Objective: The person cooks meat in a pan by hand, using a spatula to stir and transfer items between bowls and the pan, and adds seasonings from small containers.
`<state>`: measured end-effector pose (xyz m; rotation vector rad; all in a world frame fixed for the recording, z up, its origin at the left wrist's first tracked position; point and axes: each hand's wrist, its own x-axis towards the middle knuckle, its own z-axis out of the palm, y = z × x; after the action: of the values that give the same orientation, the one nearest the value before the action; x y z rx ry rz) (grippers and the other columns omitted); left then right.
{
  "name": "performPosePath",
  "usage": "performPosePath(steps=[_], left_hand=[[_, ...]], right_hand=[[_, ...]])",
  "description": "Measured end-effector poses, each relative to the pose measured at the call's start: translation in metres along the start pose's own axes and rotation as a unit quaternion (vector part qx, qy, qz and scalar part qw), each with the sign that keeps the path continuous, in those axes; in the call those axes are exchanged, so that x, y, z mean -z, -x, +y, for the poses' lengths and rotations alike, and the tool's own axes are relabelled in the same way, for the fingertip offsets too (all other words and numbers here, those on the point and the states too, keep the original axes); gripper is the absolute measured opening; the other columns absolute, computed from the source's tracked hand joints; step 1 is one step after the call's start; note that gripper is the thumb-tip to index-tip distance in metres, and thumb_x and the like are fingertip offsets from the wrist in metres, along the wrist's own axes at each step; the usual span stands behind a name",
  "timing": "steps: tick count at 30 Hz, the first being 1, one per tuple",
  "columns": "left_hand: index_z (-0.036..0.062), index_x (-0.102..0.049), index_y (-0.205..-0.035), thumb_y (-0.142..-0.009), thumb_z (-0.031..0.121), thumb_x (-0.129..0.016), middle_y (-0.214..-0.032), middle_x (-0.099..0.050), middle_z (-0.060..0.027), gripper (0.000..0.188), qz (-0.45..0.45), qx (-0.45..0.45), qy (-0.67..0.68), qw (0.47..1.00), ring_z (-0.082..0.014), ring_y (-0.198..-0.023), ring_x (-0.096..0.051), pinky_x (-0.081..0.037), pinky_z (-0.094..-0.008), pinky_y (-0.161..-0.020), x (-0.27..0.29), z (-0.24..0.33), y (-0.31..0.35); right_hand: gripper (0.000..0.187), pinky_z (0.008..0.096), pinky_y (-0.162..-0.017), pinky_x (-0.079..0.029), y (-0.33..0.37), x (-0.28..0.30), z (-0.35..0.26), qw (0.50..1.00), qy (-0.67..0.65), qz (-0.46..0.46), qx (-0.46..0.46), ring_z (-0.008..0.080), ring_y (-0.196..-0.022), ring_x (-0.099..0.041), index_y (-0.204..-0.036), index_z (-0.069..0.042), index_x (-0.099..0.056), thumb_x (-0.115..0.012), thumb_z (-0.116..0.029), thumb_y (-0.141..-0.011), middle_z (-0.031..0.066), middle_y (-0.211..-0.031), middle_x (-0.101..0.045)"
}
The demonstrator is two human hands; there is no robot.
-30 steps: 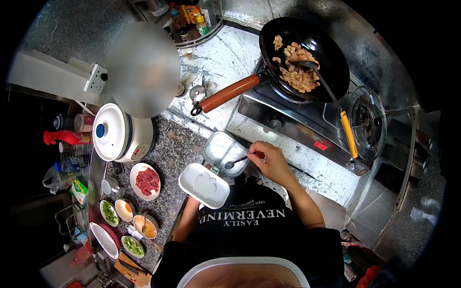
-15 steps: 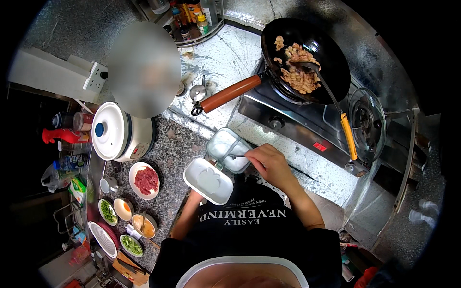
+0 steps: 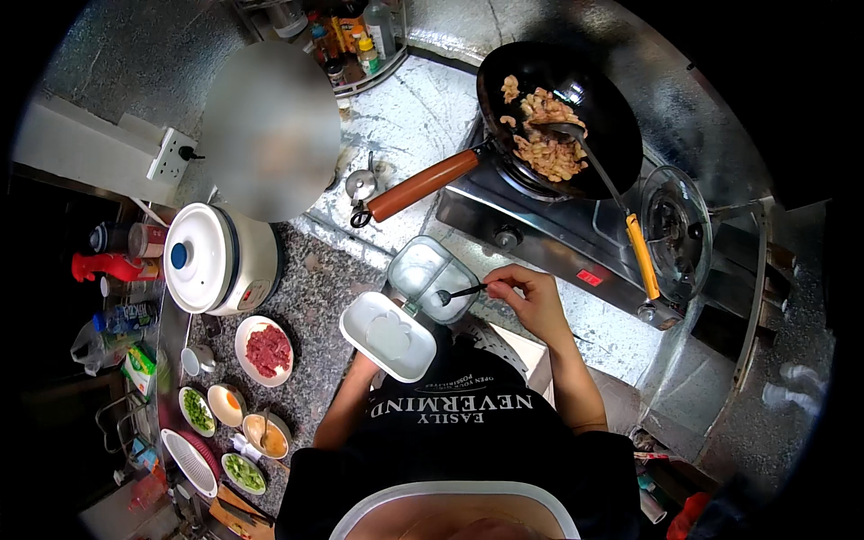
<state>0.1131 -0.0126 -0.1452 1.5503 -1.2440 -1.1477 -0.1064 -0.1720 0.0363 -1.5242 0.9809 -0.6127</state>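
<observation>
Drawn rightward since the earlier frame, the right hand point(image 3: 529, 299) pinches a small black spoon point(image 3: 464, 292), its bowl at the right compartment of a pale, rounded 2-compartment plastic box point(image 3: 461, 270). Its open white lid point(image 3: 389, 337) mostly hides the left hand point(image 3: 363, 367); I cannot tell its grip.

Black spoon point(image 3: 464, 292) over open container point(image 3: 428, 285)

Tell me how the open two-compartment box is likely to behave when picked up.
The box would probably feel light and fairly stiff, as its thin walls look like plastic. Its lid, folded open and seemingly joined along one edge, may swing. The white contents look loose and uncovered, so could spill if tipped.
</observation>
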Motion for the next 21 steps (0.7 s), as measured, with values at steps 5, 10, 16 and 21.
performPosePath(steps=[5,10,16,21], left_hand=[[0.0042,-0.042,-0.114,-0.087,0.017,-0.043,-0.102,-0.049,-0.009,0.03,-0.01,-0.086,-0.091,0.992,-0.0194,-0.094,-0.047,-0.04,-0.0337,-0.082,-0.014,-0.017,-0.021],[0.0043,-0.048,-0.108,-0.081,0.018,-0.051,-0.101,-0.052,-0.0102,0.03,-0.043,-0.11,-0.074,0.99,-0.0222,-0.095,-0.05,-0.04,-0.036,-0.083,-0.011,0.021,-0.04],[0.004,-0.049,-0.105,-0.08,0.018,-0.054,-0.099,-0.052,-0.0098,0.029,-0.05,-0.132,-0.082,0.987,-0.0219,-0.092,-0.05,-0.039,-0.0358,-0.082,-0.013,0.019,-0.042],[0.0041,-0.05,-0.103,-0.08,0.017,-0.053,-0.097,-0.053,-0.0092,0.027,-0.048,-0.077,-0.065,0.994,-0.0206,-0.09,-0.05,-0.04,-0.0345,-0.08,-0.003,0.049,-0.037]], right_hand=[[0.007,0.0179,-0.058,-0.043,-0.005,0.033,-0.023,0.995,-0.039,0.089,0.035,0.0079,-0.063,-0.056,-0.083,0.001,-0.059,-0.055,-0.001,-0.078,0.0043,-0.068,-0.059],[0.01,0.0184,-0.06,-0.042,-0.034,0.093,-0.043,0.962,-0.055,0.229,0.141,0.0065,-0.064,-0.053,-0.087,0.0,-0.058,-0.053,-0.005,-0.081,0.0046,-0.072,-0.059],[0.008,0.0166,-0.056,-0.044,-0.076,0.142,-0.003,0.923,0.019,0.359,0.134,0.0046,-0.061,-0.055,-0.084,0.001,-0.059,-0.056,-0.006,-0.08,0.0018,-0.069,-0.06],[0.009,0.0157,-0.055,-0.043,-0.071,0.145,-0.005,0.912,0.03,0.39,0.124,0.0047,-0.06,-0.054,-0.084,0.001,-0.059,-0.056,-0.006,-0.08,0.0021,-0.069,-0.059]])
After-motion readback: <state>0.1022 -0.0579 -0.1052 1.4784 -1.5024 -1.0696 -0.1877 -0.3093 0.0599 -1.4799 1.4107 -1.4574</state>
